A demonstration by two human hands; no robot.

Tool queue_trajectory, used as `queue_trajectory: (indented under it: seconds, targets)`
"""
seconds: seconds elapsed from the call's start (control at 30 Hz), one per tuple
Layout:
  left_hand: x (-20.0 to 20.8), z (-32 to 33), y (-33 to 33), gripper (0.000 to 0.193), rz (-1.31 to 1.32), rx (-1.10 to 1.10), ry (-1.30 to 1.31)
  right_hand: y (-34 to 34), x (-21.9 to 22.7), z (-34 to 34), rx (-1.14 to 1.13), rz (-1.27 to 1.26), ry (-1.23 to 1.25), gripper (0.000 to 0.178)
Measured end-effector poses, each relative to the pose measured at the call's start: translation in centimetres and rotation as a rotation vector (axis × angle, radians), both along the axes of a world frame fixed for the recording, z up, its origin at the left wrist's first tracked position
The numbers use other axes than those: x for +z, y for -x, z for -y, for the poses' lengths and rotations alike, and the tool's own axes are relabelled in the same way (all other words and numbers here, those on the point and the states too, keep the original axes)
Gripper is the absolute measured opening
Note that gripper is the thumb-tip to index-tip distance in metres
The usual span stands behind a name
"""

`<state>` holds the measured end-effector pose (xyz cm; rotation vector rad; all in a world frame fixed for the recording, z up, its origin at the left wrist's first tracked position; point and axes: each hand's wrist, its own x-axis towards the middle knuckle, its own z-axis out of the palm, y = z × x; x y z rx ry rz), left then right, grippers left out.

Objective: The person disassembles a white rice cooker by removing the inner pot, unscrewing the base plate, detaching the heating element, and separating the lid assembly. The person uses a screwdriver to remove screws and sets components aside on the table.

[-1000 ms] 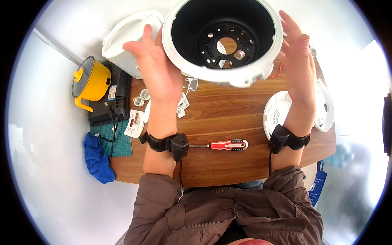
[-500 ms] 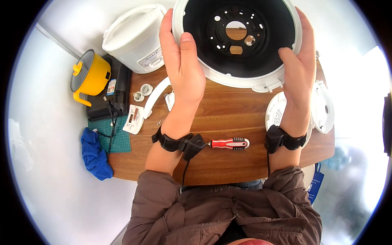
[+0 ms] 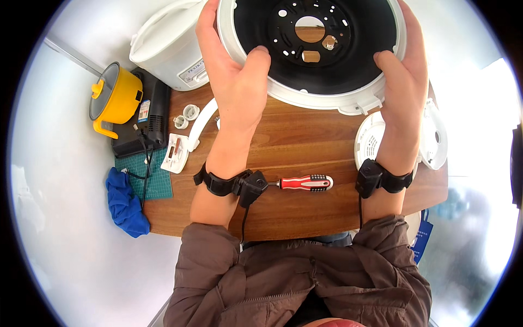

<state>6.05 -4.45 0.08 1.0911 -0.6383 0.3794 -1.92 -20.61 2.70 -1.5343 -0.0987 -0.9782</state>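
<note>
Between my hands I hold up a rice cooker body point(image 3: 318, 101), a white shell with a black inside and a bottom full of holes; its top is cut off by the picture's upper edge. My left hand point(image 3: 234, 76) grips the left rim, thumb over the edge. Gripping the right rim the same way is my right hand point(image 3: 406, 76). A red and white screwdriver point(image 3: 306, 183) lies on the table below, its shaft partly hidden by my left wrist strap. A curved white handle point(image 3: 203, 122) lies beside my left forearm.
A closed white rice cooker point(image 3: 174, 49) stands back left. Near it are a yellow pot point(image 3: 121, 101) on a black device point(image 3: 155, 117), a green mat point(image 3: 163, 182), a blue cloth point(image 3: 124, 204), small white cups point(image 3: 190, 112) and a panel point(image 3: 175, 153). White lid parts point(image 3: 435, 136) lie right.
The cooker body has shifted slightly left and up in the picture, both hands still around its rim. The screwdriver stays on the table.
</note>
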Motion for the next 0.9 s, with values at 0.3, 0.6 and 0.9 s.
queue_trajectory:
  seconds: [0.3,0.6,0.9]
  targets:
    - [1.1,-1.3,0.5,0.087,-0.171,-0.133,0.012,0.9,0.9,-1.6,0.052,-0.082,-0.11,0.079]
    - [0.9,-1.7,0.4,0.078,-0.181,-0.277,-0.024,0.6,-0.8,0.3,-0.029,-0.086,-0.122,0.078]
    - [2.4,-4.4,-1.3,0.061,-0.141,-0.289,0.042,1.0,-1.4,6.2,-0.183,-0.193,-0.284,0.064]
